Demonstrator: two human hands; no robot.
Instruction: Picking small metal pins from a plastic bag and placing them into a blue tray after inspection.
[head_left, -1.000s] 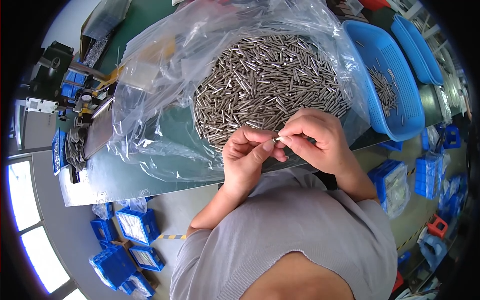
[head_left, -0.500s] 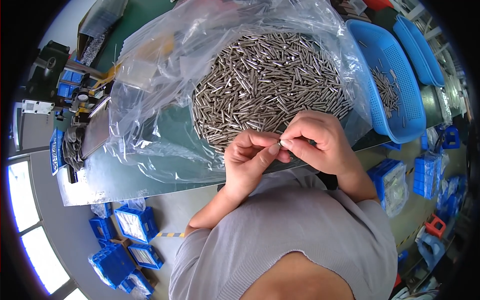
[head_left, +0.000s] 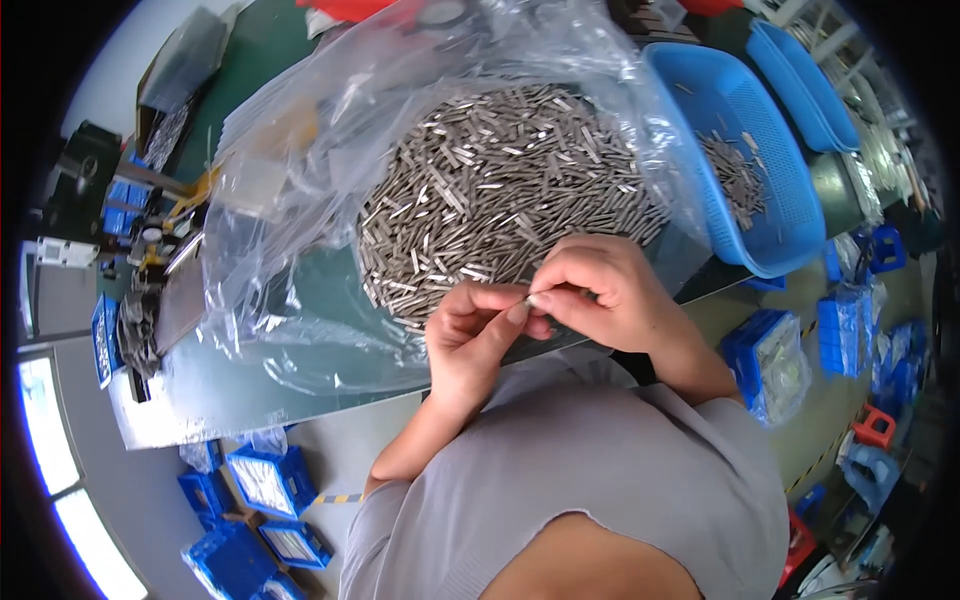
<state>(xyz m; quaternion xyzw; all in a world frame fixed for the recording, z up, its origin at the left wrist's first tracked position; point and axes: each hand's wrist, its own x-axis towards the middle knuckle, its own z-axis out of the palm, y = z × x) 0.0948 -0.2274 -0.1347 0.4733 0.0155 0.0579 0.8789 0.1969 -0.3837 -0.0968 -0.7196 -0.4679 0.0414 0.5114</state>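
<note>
My left hand [head_left: 468, 340] and my right hand [head_left: 605, 298] meet at the near edge of a large heap of small metal pins [head_left: 510, 180]. Thumb and forefinger of each hand are pinched together, tip to tip, on one small metal pin [head_left: 528, 299]. Most of that pin is hidden by the fingertips. The heap lies on a clear plastic bag [head_left: 290, 290] spread over the green table [head_left: 330, 395].
Right of the heap stands a blue perforated basket [head_left: 790, 215] with some pins inside. A second blue basket [head_left: 805, 90] lies beyond it. Machine equipment [head_left: 150, 235] occupies the table's left end. Blue crates [head_left: 270, 475] sit on the floor at both sides.
The whole view has shifted, so the heap and basket appear farther left. Both hands keep their pinch together, with little change in the fingers.
</note>
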